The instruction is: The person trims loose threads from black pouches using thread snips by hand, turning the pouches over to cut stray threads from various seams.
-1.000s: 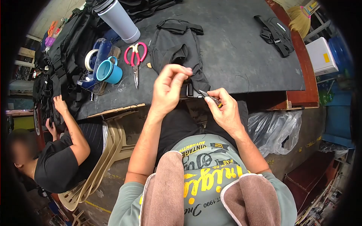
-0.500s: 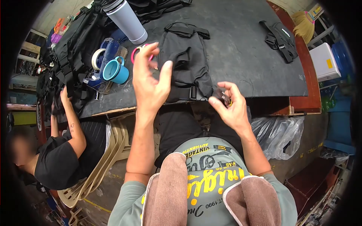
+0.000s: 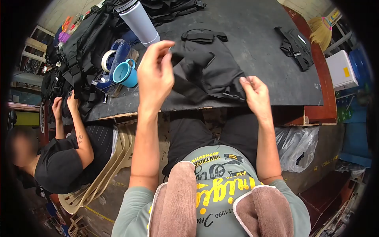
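Black fabric piece [image 3: 223, 71] skewed since earlier; right hand [image 3: 257, 94] now pinching its edge; left hand [image 3: 156, 77], grip unclear

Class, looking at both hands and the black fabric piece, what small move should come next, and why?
Probably ease the near right corner of the black fabric piece outward with the right hand: it pinches that corner, and folds across the piece suggest it wants flattening on the table. The left hand is raised alongside; whether it holds fabric is unclear.
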The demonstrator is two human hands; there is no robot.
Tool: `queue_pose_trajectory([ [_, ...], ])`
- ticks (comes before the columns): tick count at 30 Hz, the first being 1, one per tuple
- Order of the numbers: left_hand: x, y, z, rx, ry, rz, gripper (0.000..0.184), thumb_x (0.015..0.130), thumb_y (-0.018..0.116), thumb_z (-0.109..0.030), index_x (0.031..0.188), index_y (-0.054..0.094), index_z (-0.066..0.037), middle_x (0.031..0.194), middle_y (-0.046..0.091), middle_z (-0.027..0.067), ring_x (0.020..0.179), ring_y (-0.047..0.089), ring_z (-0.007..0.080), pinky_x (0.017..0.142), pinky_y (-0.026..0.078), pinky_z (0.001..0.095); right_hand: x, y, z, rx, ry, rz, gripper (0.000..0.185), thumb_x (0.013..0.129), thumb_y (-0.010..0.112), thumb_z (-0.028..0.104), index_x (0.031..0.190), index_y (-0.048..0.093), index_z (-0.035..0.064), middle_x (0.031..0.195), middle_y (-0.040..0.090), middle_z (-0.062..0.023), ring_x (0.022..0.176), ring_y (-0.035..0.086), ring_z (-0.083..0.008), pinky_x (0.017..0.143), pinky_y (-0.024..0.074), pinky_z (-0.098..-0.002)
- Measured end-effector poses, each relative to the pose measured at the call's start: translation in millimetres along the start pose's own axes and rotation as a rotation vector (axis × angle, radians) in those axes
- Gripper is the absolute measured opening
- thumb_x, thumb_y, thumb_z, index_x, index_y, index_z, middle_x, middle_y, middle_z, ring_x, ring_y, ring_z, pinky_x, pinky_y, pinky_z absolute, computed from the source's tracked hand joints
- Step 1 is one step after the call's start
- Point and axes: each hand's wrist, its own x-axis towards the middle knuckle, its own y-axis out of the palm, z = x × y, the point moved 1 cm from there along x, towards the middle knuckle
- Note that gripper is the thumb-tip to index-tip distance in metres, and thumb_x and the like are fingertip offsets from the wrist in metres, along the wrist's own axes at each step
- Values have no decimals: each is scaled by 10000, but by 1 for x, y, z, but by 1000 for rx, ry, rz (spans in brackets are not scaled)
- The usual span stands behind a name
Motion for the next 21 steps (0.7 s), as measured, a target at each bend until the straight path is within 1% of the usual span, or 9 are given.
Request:
queue_pose_trajectory([
  [2, -34, -21, -10, 8, -72, -37, 319, 1108, 615, 109, 1371, 745, -15, 1095, 700, 43, 931, 648, 105, 828, 541, 270, 1, -18, -10, -26, 34, -28, 328, 1148, 759, 280, 1008, 747, -16, 759, 584, 68, 716, 485, -43, 641, 426, -286],
  [5, -72, -39, -17, 288, 53, 111, 450, 1077, 552, 159, 1470, 700, -4, 1134, 682, 87, 996, 663, 173, 936, 539, 281, -3, -25, -9, 37, 54, -32, 358, 1154, 749, 291, 975, 734, -18, 742, 558, 73, 705, 469, -42, 631, 407, -291],
  [9, -111, -57, -16, 372, -403, 80, 533, 1014, 559, 152, 1491, 716, -25, 1155, 732, 155, 955, 692, 252, 898, 569, 343, -2, -24, -6, -62, 50, -31, 361, 1150, 755, 298, 968, 730, -12, 731, 537, 72, 702, 450, -44, 629, 402, -296],
  [11, -125, -77, -3, 447, -334, 369, 489, 942, 642, 92, 1394, 755, -54, 1134, 720, 206, 918, 742, 348, 867, 598, 448, -5, -19, -5, -102, 47, -64, 357, 1147, 760, 303, 977, 728, -9, 722, 523, 64, 698, 442, -51, 632, 412, -303],
  [14, -117, -88, -26, 472, -555, 561, 441, 941, 661, 66, 1357, 757, -45, 1199, 740, 204, 1013, 767, 360, 887, 613, 457, -10, -16, -4, -120, 32, -61, 358, 1141, 764, 313, 991, 736, -11, 707, 529, 38, 690, 449, -65, 636, 425, -310],
  [16, -104, -80, -39, 313, -420, 306, 414, 970, 707, 11, 1378, 752, -41, 1323, 749, 220, 1163, 750, 398, 991, 608, 477, -12, -17, 1, -179, 49, -47, 333, 1133, 771, 306, 1031, 745, -11, 714, 573, 15, 687, 491, -76, 647, 454, -319],
  [17, -95, -73, -42, 314, -420, 303, 414, 970, 707, 11, 1378, 752, -41, 1323, 749, 220, 1163, 750, 398, 991, 608, 477, -14, -19, 5, -236, 67, -39, 315, 1126, 778, 298, 1071, 754, -11, 722, 617, -7, 684, 533, -87, 658, 483, -328],
  [19, -75, -55, -45, 227, -102, 197, 442, 1001, 771, -80, 1438, 729, -38, 1401, 738, 233, 1299, 703, 431, 1117, 565, 498, -22, -16, 17, -343, -24, -119, 288, 1111, 794, 284, 1127, 762, -2, 753, 669, -31, 692, 580, -101, 675, 512, -341],
  [21, -60, -36, -42, 257, -48, 280, 548, 1013, 810, -141, 1539, 690, -42, 1465, 741, 199, 1383, 681, 370, 1207, 499, 461, -31, -14, 38, -449, -118, -200, 279, 1097, 809, 271, 1183, 770, 8, 784, 721, -54, 700, 627, -115, 691, 541, -355],
])
